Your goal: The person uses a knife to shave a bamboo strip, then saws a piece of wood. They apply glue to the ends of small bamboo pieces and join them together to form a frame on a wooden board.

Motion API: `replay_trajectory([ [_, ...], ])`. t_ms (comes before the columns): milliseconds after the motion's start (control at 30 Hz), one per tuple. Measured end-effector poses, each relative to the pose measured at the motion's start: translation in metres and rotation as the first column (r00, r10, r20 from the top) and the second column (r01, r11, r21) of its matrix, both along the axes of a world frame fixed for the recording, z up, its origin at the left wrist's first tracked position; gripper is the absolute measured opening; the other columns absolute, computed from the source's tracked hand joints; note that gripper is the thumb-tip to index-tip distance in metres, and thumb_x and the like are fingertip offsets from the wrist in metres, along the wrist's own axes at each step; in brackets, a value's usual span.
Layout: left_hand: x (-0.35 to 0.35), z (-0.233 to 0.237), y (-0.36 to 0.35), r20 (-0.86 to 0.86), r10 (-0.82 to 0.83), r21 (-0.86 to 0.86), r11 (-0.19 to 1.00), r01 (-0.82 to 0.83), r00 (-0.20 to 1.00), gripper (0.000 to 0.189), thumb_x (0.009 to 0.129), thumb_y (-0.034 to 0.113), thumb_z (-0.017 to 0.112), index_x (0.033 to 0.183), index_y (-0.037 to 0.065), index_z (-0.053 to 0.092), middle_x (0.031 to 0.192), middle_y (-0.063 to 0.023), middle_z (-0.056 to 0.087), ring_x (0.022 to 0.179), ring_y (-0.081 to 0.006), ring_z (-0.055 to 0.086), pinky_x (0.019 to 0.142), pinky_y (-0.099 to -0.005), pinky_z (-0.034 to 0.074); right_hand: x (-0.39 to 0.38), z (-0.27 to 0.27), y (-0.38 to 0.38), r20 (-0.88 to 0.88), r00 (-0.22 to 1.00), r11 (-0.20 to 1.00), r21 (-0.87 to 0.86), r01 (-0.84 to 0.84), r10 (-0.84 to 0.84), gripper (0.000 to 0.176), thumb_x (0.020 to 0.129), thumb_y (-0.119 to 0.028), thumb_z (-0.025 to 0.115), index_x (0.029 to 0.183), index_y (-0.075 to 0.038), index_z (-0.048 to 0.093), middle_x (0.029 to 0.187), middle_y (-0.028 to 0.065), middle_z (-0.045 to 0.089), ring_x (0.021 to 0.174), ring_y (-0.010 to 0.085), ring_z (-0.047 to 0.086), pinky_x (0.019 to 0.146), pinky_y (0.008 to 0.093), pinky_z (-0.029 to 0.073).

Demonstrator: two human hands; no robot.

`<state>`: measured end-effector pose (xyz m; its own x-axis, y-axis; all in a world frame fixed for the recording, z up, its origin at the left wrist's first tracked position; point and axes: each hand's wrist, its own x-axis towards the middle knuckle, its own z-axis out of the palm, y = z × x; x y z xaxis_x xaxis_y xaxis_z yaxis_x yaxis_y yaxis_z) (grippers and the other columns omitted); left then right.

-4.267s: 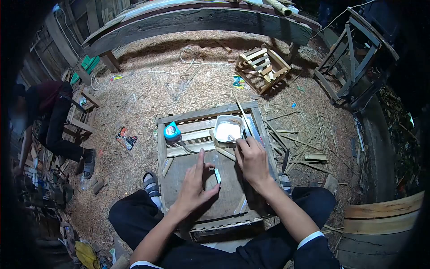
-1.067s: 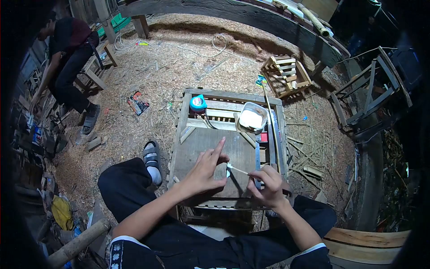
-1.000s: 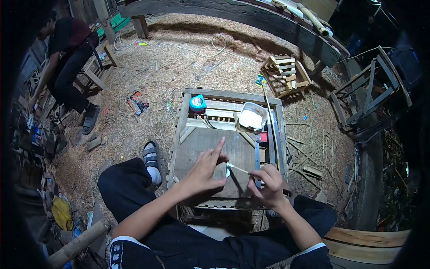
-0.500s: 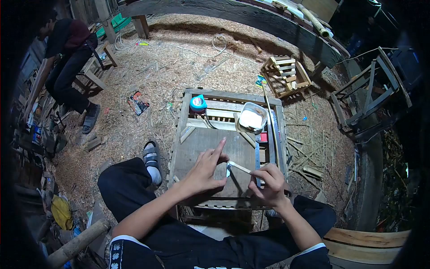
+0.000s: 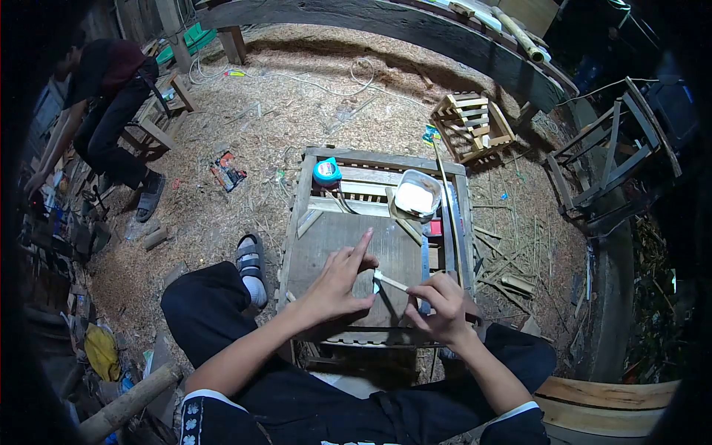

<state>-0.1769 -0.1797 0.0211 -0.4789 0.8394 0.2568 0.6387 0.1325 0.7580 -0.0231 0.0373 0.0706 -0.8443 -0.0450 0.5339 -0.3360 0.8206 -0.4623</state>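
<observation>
Cream stick (image 5: 393, 283) pinched in the right hand (image 5: 440, 307); left hand (image 5: 340, 285), index finger extended, apparently grips a white piece (image 5: 376, 285).

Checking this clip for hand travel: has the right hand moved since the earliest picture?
Yes. Judged against the white tub, the right hand has come away from its near rim, toward the person.
</observation>
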Motion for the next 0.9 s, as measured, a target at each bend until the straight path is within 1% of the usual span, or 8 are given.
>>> replay_trajectory([
  [267, 0.000, 0.001, -0.001, -0.005, -0.005, 0.004, 1.000, 0.005, 1.000, 0.128, 0.078, 0.023, 0.086, 0.172, 0.003, 0.003, 0.131, -0.0146, 0.067, 0.125, -0.0339, 0.060, 0.112, -0.0480, 0.037, 0.003, 0.002, 0.002, -0.055, 0.997, 0.998, -0.041, 0.047, -0.050, 0.027, 0.069, -0.005, 0.083, 0.094, -0.004, 0.073, 0.081, 0.0099, 0.064, 0.073, 0.0298, 0.063, 0.064, 0.0408, 0.047],
  [367, 0.000, 0.000, 0.000, -0.013, -0.007, 0.010, 1.000, 0.007, 1.000, 0.127, 0.078, 0.023, 0.086, 0.172, 0.003, 0.003, 0.131, -0.0147, 0.067, 0.125, -0.0343, 0.060, 0.112, -0.0485, 0.037, 0.004, 0.002, 0.000, -0.043, 0.998, 0.999, -0.024, 0.035, -0.036, 0.026, 0.070, -0.006, 0.083, 0.093, -0.003, 0.073, 0.081, 0.0101, 0.063, 0.072, 0.0301, 0.062, 0.064, 0.0409, 0.047],
  [467, 0.000, 0.000, 0.000, -0.018, -0.003, -0.002, 1.000, 0.003, 1.000, 0.128, 0.078, 0.023, 0.086, 0.172, 0.002, 0.003, 0.131, -0.0145, 0.068, 0.125, -0.0342, 0.060, 0.113, -0.0484, 0.037, 0.002, 0.001, 0.001, -0.052, 0.999, 1.000, 0.014, 0.016, -0.015, 0.026, 0.069, -0.001, 0.081, 0.093, -0.004, 0.072, 0.079, 0.0082, 0.064, 0.067, 0.0269, 0.061, 0.060, 0.0385, 0.046],
  [567, 0.000, 0.000, 0.000, 0.002, -0.005, -0.005, 1.000, 0.005, 1.000, 0.128, 0.077, 0.023, 0.086, 0.172, 0.002, 0.003, 0.130, -0.0149, 0.068, 0.124, -0.0345, 0.060, 0.113, -0.0483, 0.038, 0.004, 0.003, 0.004, -0.046, 0.999, 0.999, 0.050, 0.022, -0.020, 0.026, 0.069, -0.002, 0.082, 0.094, -0.003, 0.072, 0.079, 0.0083, 0.064, 0.067, 0.0268, 0.061, 0.060, 0.0384, 0.046],
  [633, -0.001, -0.001, 0.000, -0.004, -0.008, 0.012, 1.000, 0.008, 1.000, 0.128, 0.077, 0.023, 0.086, 0.172, 0.002, 0.003, 0.129, -0.0149, 0.068, 0.123, -0.0350, 0.061, 0.112, -0.0476, 0.038, 0.007, 0.003, 0.005, -0.102, 0.991, 0.996, -0.024, 0.082, -0.084, 0.028, 0.070, -0.009, 0.084, 0.095, -0.003, 0.073, 0.080, 0.0092, 0.063, 0.071, 0.0294, 0.062, 0.062, 0.0419, 0.047],
  [767, 0.000, 0.002, -0.001, -0.007, -0.014, 0.022, 1.000, 0.014, 1.000, 0.128, 0.077, 0.022, 0.086, 0.172, 0.003, 0.003, 0.130, -0.0152, 0.068, 0.123, -0.0350, 0.061, 0.113, -0.0476, 0.039, 0.010, 0.001, 0.005, -0.164, 0.980, 0.994, -0.007, 0.113, -0.112, 0.029, 0.071, -0.012, 0.086, 0.096, -0.004, 0.073, 0.081, 0.0079, 0.064, 0.070, 0.0283, 0.062, 0.062, 0.0413, 0.047],
  [833, 0.003, 0.007, -0.001, 0.032, 0.007, 0.014, 1.000, -0.008, 0.999, 0.123, 0.080, 0.020, 0.084, 0.173, 0.003, 0.004, 0.130, -0.0153, 0.065, 0.122, -0.0322, 0.059, 0.112, -0.0466, 0.038, 0.011, -0.002, 0.001, -0.207, 0.977, 0.997, 0.049, 0.067, -0.056, 0.030, 0.072, -0.013, 0.087, 0.097, -0.004, 0.073, 0.081, 0.0063, 0.065, 0.069, 0.0263, 0.062, 0.060, 0.0398, 0.046],
  [900, 0.004, 0.009, 0.000, 0.033, 0.018, 0.011, 1.000, -0.019, 0.999, 0.123, 0.080, 0.020, 0.084, 0.173, 0.003, 0.004, 0.130, -0.0158, 0.065, 0.122, -0.0325, 0.059, 0.112, -0.0463, 0.039, 0.012, -0.004, -0.004, -0.199, 0.980, 0.994, 0.095, 0.046, -0.027, 0.032, 0.072, -0.014, 0.087, 0.099, -0.005, 0.074, 0.082, 0.0058, 0.065, 0.068, 0.0253, 0.062, 0.059, 0.0389, 0.046],
])
